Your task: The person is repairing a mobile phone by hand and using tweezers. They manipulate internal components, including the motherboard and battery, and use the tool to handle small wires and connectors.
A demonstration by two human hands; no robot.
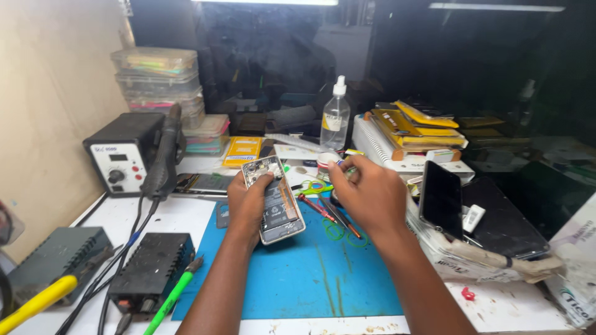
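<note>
Both forearms are bare up to the lower edge of the picture, with no sleeve showing. The left hand (248,201) and the right hand (366,192) are bare too; the fingernails look short.

The left hand (247,201) grips an opened phone (277,201) with its back cover off, tilted above the blue mat (298,279) on the bench (174,214). The right hand (366,192) hovers just beside it, fingers (343,169) curled near a clear bottle (335,118). Screwdrivers (329,214) lie on the mat beneath.
</note>
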